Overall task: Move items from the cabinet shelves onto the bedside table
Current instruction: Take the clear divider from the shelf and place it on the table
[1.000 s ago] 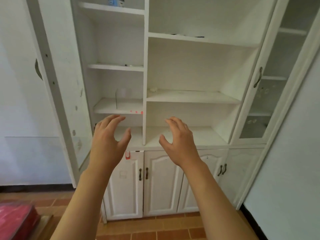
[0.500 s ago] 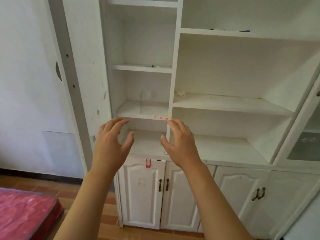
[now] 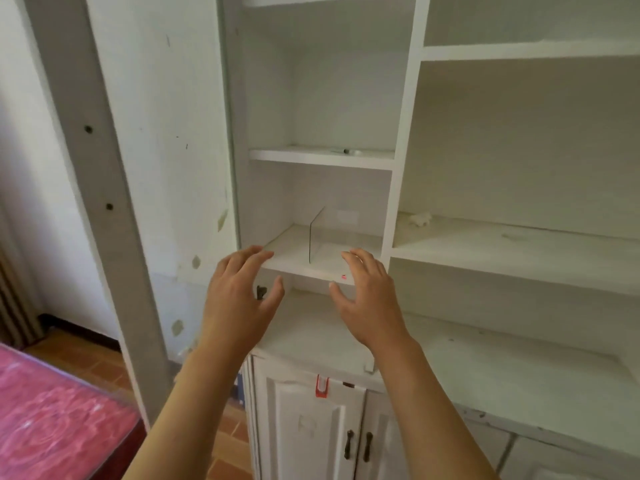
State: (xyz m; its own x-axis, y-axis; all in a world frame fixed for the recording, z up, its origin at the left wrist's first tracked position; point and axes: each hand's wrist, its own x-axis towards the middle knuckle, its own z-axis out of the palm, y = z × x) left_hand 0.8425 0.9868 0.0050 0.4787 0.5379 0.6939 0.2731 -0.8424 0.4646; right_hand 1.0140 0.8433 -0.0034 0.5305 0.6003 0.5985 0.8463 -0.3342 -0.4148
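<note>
Both arms are reaching forward at chest height, the left hand (image 3: 239,299) and right hand (image 3: 370,299) spread open, fingers curled and holding nothing, facing the clear glass panel (image 3: 317,235) standing upright on the cabinet shelf (image 3: 294,263).

We see soft, even daylight, bright on the white cabinet (image 3: 519,140), with faint shadows under its shelves and no harsh glare. Wide-angle distortion bends the cabinet door (image 3: 114,202) left of the left grip (image 3: 239,292). Fingertips look slightly motion-blurred.
</note>
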